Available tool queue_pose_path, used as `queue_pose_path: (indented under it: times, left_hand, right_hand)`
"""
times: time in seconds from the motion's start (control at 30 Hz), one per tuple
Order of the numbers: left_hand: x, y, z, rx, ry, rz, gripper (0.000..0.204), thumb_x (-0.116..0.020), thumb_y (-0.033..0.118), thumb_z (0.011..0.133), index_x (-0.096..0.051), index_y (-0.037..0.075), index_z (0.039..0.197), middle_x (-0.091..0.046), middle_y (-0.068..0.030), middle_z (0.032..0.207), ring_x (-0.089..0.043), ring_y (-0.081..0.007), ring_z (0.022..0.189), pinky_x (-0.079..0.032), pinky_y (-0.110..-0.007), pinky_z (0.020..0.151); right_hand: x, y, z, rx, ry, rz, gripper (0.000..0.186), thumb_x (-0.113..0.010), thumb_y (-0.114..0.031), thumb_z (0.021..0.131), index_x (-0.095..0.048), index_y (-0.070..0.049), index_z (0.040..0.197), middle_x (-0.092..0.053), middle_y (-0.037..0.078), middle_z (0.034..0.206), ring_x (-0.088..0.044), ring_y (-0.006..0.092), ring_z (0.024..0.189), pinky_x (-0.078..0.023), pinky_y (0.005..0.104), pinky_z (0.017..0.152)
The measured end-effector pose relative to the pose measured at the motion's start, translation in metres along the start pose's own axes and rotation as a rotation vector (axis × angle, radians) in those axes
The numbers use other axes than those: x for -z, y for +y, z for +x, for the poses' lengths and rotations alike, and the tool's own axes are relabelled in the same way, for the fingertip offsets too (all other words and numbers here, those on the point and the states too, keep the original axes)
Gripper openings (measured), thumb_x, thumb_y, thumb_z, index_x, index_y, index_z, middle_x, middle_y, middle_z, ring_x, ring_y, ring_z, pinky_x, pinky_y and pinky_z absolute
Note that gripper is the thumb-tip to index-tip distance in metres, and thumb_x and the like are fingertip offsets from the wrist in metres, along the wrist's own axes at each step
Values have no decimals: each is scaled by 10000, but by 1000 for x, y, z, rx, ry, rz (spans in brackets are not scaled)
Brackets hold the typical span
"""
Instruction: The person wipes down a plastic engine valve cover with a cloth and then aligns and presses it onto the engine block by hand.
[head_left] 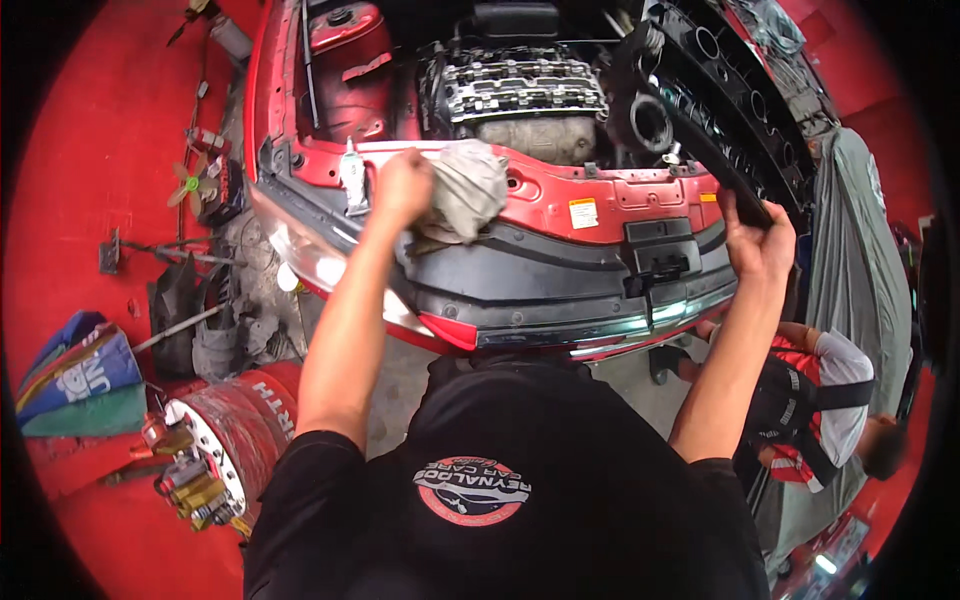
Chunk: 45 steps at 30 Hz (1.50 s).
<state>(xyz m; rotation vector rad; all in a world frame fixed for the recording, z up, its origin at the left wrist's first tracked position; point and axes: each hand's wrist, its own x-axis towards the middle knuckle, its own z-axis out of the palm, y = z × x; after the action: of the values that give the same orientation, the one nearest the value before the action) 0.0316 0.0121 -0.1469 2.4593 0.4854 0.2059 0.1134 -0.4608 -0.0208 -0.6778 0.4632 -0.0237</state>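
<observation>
The person's left hand (405,188) is blurred, its fingers curled in at the left side of a bunched grey rag (466,192); whether they pinch the cloth cannot be told. The right hand (761,245) has its fingers closed on the lower edge of a long black cover (735,100), which slants up and away from them and shows round openings.

Just left of the left fingers, a white tube (353,178) lies on the car's front edge. Under and around the rag runs the red front panel (545,205), with black trim (520,270) nearer the person. Beyond the left fingers, to the right, sits an exposed engine (525,90) with bright metal on top.

Well left of them spreads a red floor (80,210), with a red drum (265,400) toward the lower left. Below and right of the right fingers a co-worker (815,390) crouches beside a grey sheet (850,230).
</observation>
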Motion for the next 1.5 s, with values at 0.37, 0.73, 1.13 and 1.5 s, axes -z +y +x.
queue_pose_path:
  times: [0.37, 0.73, 1.13, 1.5]
  left_hand:
    - [143, 195, -29, -616, 273, -240, 153, -676, 147, 849, -693, 24, 938, -693, -163, 865, -673, -277, 850, -538, -367, 768]
    - [-91, 134, -116, -466, -181, 229, 339, -612, 76, 779, -692, 74, 1108, -697, -165, 917, -624, -363, 979, -475, -535, 850]
    - [-26, 154, -65, -358, -465, -135, 351, -580, 349, 955, -693, 18, 926, -660, -249, 832, -632, -433, 861, -491, -497, 774]
    - [-2, 298, -43, -168, -910, -1518, 304, -619, 170, 966, -655, -15, 1204, -702, -125, 1110, -697, -210, 941, -581, -358, 837]
  right_hand:
    - [42, -66, -48, 140, -43, 36, 443, -441, -69, 863, -468, 221, 1197, -563, 365, 1238, -541, 544, 1177, -565, 561, 971]
    - [92, -81, -73, 112, -15, 94, 366, -437, -55, 855, -503, 195, 1114, -602, 346, 1183, -579, 508, 1157, -503, 613, 1026]
    - [64, -41, -69, 170, 9, 68, 333, -472, -9, 815, -516, 107, 1123, -604, 301, 1209, -603, 474, 1140, -473, 687, 1015]
    - [35, -96, -50, 187, -79, 101, 465, -423, -37, 844, -499, 229, 1217, -504, 386, 1325, -449, 547, 1288, -528, 561, 1022]
